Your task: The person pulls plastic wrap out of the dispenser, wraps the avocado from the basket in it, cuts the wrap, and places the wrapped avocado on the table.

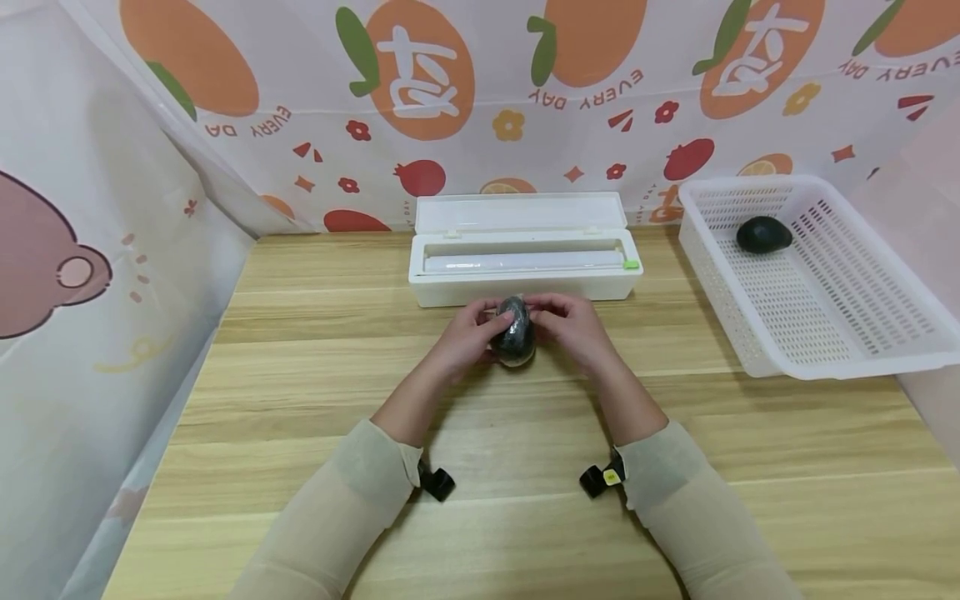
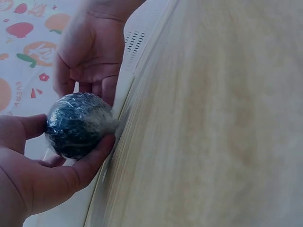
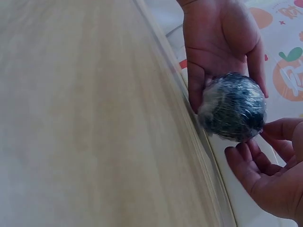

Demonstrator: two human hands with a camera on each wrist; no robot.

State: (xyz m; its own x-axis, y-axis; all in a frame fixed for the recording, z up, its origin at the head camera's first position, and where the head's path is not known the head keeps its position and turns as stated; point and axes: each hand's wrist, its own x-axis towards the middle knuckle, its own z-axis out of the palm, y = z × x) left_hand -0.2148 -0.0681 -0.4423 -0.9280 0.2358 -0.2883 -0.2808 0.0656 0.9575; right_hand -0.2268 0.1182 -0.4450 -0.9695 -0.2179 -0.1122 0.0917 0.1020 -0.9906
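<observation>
An avocado [image 1: 515,333] wrapped in clear cling film is held up over the table, in front of a white box. My left hand [image 1: 468,335] grips it from the left, thumb on its near upper side and fingers around beneath, as the left wrist view shows. My right hand [image 1: 573,327] is at its far right end, thumb and fingertips right at the film. In the right wrist view, the film bunches whitish on one side of the wrapped avocado [image 3: 234,106]. The palm of my left hand [image 3: 218,42] shows behind it there.
The white cling film box [image 1: 525,287] stands lid up at the table's back, a film roll [image 1: 517,261] and green slider [image 1: 631,265] inside. A white perforated basket [image 1: 862,333] at the right holds an unwrapped avocado [image 1: 763,235]. A printed curtain [image 1: 480,150] hangs behind the wooden table [image 1: 300,350].
</observation>
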